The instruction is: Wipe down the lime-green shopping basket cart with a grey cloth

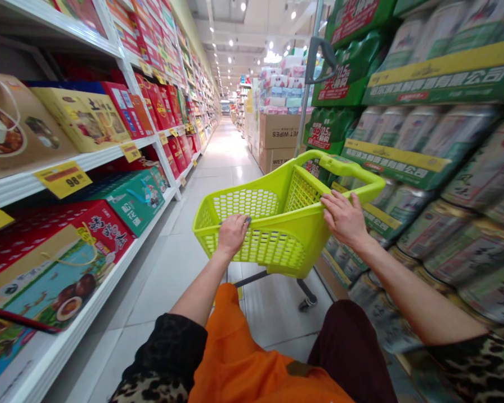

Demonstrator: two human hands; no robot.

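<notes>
While the left hand [234,234] curls over the near rim of the cart [285,224], a small grey item [248,220] shows at its fingertips; can't tell whether the fingers clench that or the rim. Right hand [344,217] grasps the cart: fingers bent over near rim at handle-end corner, thumb by the handle [357,171]. Cart stands sideways on tiled floor [162,280], between shelf [109,273] edge, left, and stacked cans [424,221], right. Cartons [279,131] beyond.

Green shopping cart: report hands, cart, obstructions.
Left hand on side rim, unclear grey item beneath. Right hand on edge by handle. Shopping cart upright. Stacked drink cans close at right.
</notes>
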